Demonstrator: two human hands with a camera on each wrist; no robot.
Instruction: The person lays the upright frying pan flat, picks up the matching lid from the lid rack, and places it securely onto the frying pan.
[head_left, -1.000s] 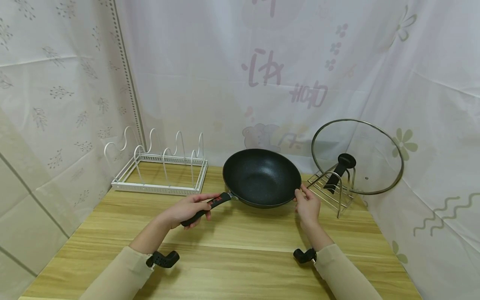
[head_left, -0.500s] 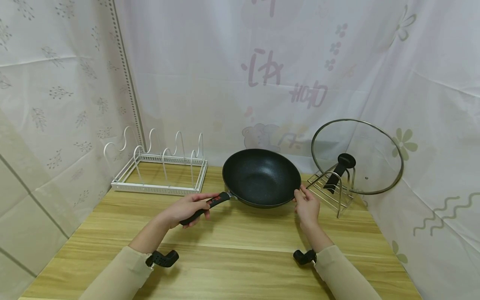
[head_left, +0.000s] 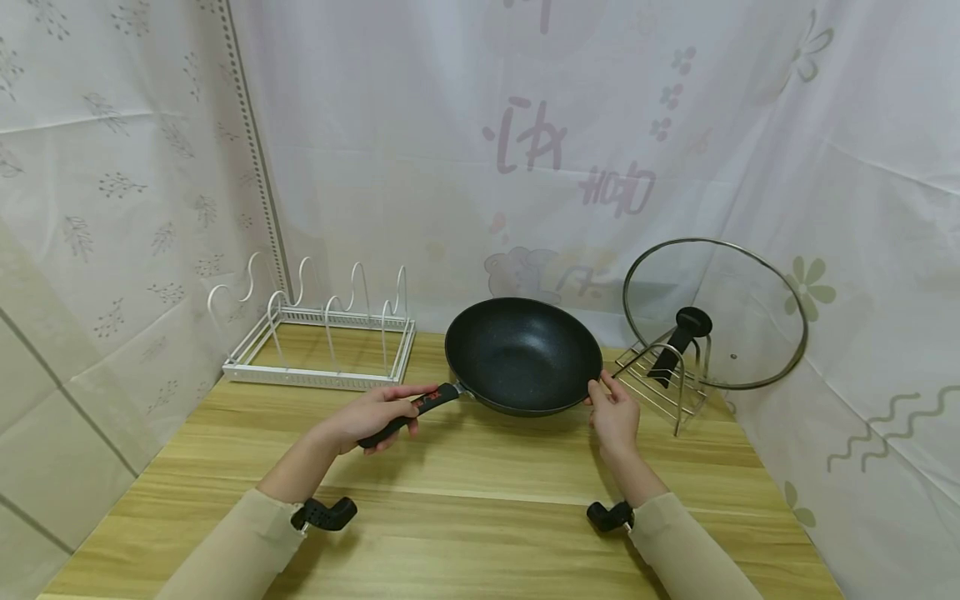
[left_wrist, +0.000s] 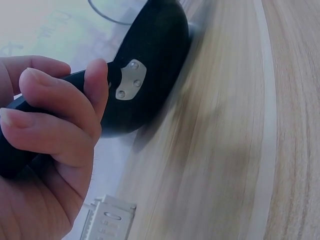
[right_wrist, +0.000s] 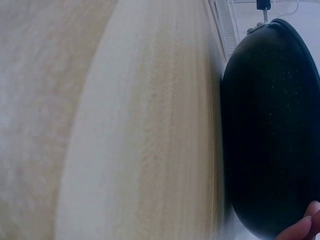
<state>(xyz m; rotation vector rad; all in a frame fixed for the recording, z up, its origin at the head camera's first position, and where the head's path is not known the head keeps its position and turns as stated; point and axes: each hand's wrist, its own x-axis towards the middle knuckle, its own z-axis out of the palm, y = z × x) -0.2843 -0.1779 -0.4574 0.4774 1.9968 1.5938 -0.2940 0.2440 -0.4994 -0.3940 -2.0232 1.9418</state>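
A black wok (head_left: 525, 354) stands upright at the back middle of the wooden table, its dark inside facing up. My left hand (head_left: 378, 417) grips its black handle (head_left: 438, 397), which slants toward me at the left. In the left wrist view the fingers (left_wrist: 55, 95) curl round that handle, close to the riveted metal bracket (left_wrist: 131, 80). With thumb and fingers my right hand (head_left: 615, 415) pinches the wok's right rim. The right wrist view shows the wok's outer side (right_wrist: 270, 130) and those fingertips (right_wrist: 296, 229) at its edge.
At the back left stands a white wire rack (head_left: 315, 382) with tall curved dividers. Right of the wok, a small metal stand (head_left: 678, 417) holds a glass lid (head_left: 750, 308) with a black knob, leaning upright. Patterned curtains (head_left: 420, 150) enclose the wooden table (head_left: 465, 533).
The left hand and the handle's end have shifted very slightly left and up. The wok and right hand look nearly still, with both grips kept.
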